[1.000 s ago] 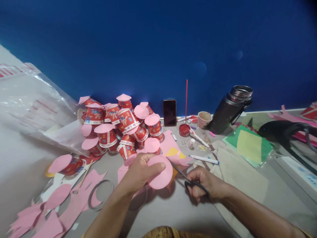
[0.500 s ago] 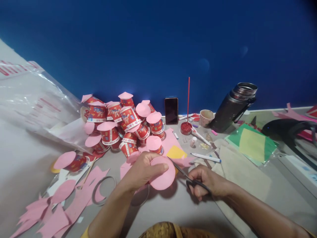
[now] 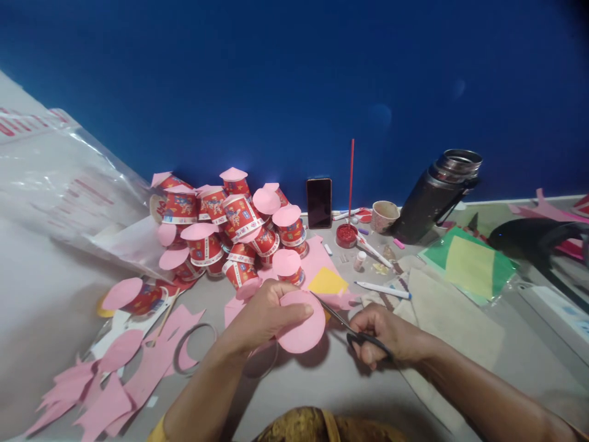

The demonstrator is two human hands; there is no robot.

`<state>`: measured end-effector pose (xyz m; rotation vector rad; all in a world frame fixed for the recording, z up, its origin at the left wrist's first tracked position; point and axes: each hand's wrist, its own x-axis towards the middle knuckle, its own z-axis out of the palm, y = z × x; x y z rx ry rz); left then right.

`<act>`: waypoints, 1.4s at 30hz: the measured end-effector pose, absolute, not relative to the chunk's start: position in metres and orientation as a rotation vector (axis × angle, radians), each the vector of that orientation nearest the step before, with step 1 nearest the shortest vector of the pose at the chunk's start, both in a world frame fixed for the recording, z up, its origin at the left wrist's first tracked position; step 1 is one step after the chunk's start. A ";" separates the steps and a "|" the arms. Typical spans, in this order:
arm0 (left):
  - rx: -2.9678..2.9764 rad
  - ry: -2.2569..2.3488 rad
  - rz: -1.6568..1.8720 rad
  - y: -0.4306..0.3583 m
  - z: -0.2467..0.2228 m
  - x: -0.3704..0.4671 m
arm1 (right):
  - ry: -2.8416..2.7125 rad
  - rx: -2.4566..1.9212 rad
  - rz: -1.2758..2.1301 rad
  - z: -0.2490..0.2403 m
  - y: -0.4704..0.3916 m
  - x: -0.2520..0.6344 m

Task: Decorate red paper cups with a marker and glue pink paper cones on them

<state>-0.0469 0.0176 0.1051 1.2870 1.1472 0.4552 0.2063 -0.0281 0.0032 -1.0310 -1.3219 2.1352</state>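
Note:
A round pink paper disc (image 3: 301, 331) is pinched in my left hand (image 3: 271, 313), thumb flat on its top face. My right hand (image 3: 377, 334) is closed on the black handles of a pair of scissors (image 3: 338, 318). The blades point up and left, with their tip at the disc's upper right edge. Just behind my left hand stands a red paper cup (image 3: 296, 274) with a pink disc on it. Yellow paper (image 3: 327, 281) and pink paper (image 3: 317, 252) lie behind the scissors.
Several red cups (image 3: 205, 250) with pink discs are heaped at the back left. Pink scraps (image 3: 108, 405) and a grey ring (image 3: 179, 356) lie at the left. A phone (image 3: 319, 204), a red pot (image 3: 346, 236), a flask (image 3: 426, 199) and a marker (image 3: 384, 290) stand or lie behind my hands.
The view has shifted very slightly. Both hands hold the same things in nearly the same place, with no other clear movement.

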 end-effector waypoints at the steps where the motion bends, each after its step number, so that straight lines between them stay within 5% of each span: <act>1: 1.296 1.150 0.448 0.018 0.104 -0.047 | -1.328 -1.034 2.136 0.004 -0.028 0.206; 42: 1.368 0.999 0.389 0.022 0.100 -0.053 | -1.391 -1.028 2.153 0.006 -0.028 0.206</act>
